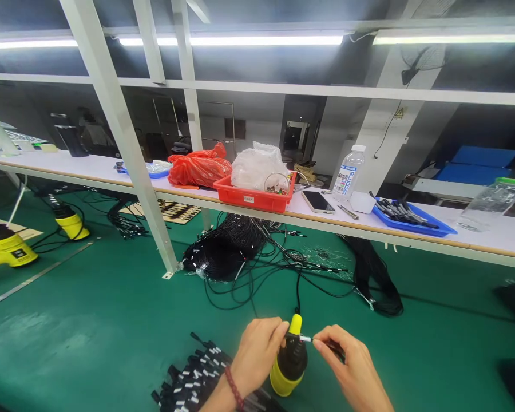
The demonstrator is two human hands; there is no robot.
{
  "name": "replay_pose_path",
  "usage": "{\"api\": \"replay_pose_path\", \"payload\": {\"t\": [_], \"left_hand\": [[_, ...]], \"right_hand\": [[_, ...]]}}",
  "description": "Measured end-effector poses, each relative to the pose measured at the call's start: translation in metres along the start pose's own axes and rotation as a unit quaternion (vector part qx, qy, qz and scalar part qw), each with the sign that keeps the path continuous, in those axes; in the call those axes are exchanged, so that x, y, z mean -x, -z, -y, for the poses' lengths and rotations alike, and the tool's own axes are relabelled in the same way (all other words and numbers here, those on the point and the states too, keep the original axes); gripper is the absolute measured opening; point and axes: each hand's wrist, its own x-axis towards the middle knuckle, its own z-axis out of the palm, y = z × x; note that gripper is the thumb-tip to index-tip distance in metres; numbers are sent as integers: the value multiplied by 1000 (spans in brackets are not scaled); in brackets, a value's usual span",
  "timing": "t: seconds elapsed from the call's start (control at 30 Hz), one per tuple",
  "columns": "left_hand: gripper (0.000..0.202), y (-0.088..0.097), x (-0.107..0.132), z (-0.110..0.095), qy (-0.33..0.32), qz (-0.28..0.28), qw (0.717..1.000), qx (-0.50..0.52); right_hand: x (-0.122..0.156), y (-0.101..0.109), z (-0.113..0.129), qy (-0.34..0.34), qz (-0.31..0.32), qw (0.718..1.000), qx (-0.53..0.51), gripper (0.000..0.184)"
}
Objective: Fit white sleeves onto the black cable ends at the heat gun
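Note:
A thin black cable with a white sleeve (305, 339) stretches between my two hands, over a yellow-and-black heat gun (292, 359). On the left side, my left hand (260, 350) pinches one end of the cable beside the heat gun's dark upper part; a dark red bead bracelet circles that wrist. From the right, my right hand (342, 356) grips the cable between thumb and fingertips, close to the white sleeve. Below and left of my left hand lies a pile of black cables with white sleeves (193, 372), partly covered by my forearm.
A raised shelf (180, 197) crosses the green bench, carrying a red bin (253, 196), a phone (317, 201), a bottle (347, 174) and a blue tray (412, 220). Black cable coils (217, 252) lie underneath. A white post (124, 131) rises left; other heat guns (15, 249) sit beyond.

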Motion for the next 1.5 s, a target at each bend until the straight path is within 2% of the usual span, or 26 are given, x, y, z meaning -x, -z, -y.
{"api": "replay_pose_path", "payload": {"t": [0.13, 0.37, 0.6, 0.77, 0.97, 1.2, 1.3, 1.5], "left_hand": [[35, -2, -2, 2, -3, -3, 1000, 30], [17, 7, 2, -6, 8, -12, 996, 85], [38, 4, 1, -3, -7, 4, 1000, 14], [39, 1, 0, -4, -4, 5, 1000, 17], [22, 1, 3, -6, 19, -5, 998, 66], [7, 2, 1, -6, -12, -17, 995, 100], [14, 1, 1, -6, -18, -18, 997, 80], [39, -5, 0, -2, -7, -30, 999, -29]], "right_hand": [[-1, -1, 0, -5, 1, 1000, 3, 25], [-1, 0, -2, 1, 6, 1000, 4, 24], [-1, 3, -1, 6, 26, 999, 21, 28], [0, 4, -2, -3, 22, 1000, 21, 27], [0, 0, -5, -6, 3, 1000, 4, 21], [-3, -4, -7, -5, -24, 1000, 14, 18], [-2, -4, -7, -9, -14, 1000, 16, 20], [2, -2, -4, -14, 22, 997, 66, 38]]}}
